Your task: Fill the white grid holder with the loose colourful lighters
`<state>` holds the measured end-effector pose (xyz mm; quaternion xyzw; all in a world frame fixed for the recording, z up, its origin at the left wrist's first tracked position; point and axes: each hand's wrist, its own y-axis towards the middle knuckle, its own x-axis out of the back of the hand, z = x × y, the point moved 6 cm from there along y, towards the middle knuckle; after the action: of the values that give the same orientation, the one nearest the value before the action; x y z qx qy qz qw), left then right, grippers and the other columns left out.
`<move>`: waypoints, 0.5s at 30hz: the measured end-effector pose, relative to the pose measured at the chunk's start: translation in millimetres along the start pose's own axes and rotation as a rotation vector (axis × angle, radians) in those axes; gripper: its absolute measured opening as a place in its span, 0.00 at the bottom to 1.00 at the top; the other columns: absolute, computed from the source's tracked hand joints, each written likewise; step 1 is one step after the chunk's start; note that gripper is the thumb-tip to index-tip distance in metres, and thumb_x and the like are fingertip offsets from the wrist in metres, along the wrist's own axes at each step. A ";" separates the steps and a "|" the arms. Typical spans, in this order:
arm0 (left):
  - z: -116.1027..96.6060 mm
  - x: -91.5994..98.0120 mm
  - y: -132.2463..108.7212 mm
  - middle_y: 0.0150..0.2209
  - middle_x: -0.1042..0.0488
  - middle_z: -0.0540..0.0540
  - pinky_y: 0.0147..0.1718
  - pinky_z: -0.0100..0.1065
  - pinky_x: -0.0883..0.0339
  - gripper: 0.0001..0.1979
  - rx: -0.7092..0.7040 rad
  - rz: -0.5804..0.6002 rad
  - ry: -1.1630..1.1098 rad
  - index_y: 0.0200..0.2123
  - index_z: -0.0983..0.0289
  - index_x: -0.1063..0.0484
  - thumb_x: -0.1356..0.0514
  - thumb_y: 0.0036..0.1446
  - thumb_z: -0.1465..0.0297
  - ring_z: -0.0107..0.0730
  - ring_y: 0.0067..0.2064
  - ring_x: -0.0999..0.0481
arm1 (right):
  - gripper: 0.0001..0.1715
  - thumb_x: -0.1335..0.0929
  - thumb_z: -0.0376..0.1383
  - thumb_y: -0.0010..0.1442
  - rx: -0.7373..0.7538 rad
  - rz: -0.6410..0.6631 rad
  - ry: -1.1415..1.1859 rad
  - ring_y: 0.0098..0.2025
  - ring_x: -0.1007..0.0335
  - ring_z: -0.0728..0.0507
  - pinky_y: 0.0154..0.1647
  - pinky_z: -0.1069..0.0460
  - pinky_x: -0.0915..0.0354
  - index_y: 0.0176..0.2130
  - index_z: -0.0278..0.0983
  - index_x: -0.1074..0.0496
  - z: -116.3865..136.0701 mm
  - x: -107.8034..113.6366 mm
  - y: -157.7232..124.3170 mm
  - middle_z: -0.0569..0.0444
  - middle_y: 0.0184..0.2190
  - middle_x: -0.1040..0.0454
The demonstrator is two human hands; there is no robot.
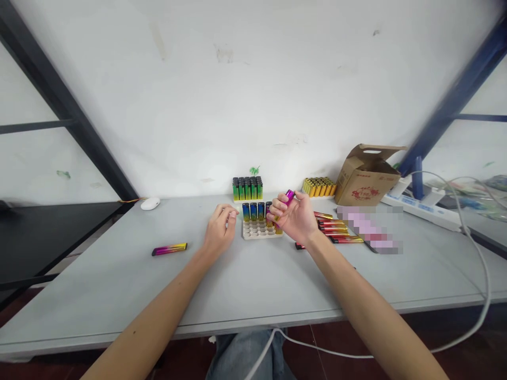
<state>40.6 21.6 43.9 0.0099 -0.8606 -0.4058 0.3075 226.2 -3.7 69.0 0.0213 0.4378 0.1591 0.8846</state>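
My right hand (295, 214) is closed around a shiny purple-and-gold tube (290, 195), held tilted with its purple end up, just above the right side of a pale holed tray (253, 235). Blue-and-gold tubes (253, 211) stand upright in the tray's back row, with a purple-and-gold one (269, 215) beside them, partly behind my fingers. To the tray's left, my left hand (221, 227) has its fingers curled in and nothing visible in them. Another purple-and-gold tube (169, 249) lies on the table at the left.
Racks of green tubes (247, 189) and yellow tubes (319, 187) stand by the wall. Red-and-gold tubes (332, 229) lie right of my right hand. Behind them are a cardboard box (366, 182), a power strip (423, 210) and a white cable (481, 264). A white mouse (150, 203) sits back left.
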 end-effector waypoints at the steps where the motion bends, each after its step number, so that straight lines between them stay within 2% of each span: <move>1: -0.3 0.2 0.3 0.41 0.31 0.56 0.39 0.35 0.34 0.16 -0.004 -0.003 -0.001 0.39 0.62 0.29 0.55 0.69 0.65 0.32 0.38 0.29 | 0.17 0.46 0.44 0.64 0.001 -0.002 -0.003 0.22 0.48 0.49 0.28 0.52 0.39 0.26 0.39 0.44 -0.5 -0.1 0.2 0.60 0.22 0.49; 7: 0.5 0.7 0.1 0.41 0.31 0.56 0.38 0.36 0.34 0.16 0.003 -0.005 0.008 0.39 0.62 0.30 0.56 0.69 0.64 0.33 0.38 0.29 | 0.11 0.44 0.39 0.62 0.046 -0.027 -0.019 0.23 0.49 0.49 0.29 0.52 0.39 0.28 0.40 0.44 1.6 -0.9 0.2 0.60 0.23 0.49; 15: 0.7 0.3 -0.5 0.41 0.31 0.56 0.38 0.36 0.35 0.17 -0.004 -0.002 0.015 0.39 0.62 0.30 0.56 0.69 0.64 0.33 0.38 0.29 | 0.10 0.45 0.37 0.61 0.056 -0.083 -0.054 0.22 0.51 0.49 0.27 0.53 0.40 0.28 0.40 0.45 -0.8 1.3 0.7 0.60 0.22 0.51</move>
<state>39.9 21.7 43.4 0.0134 -0.8576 -0.4077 0.3134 226.1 -2.7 67.7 0.0322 0.4184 0.1092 0.9011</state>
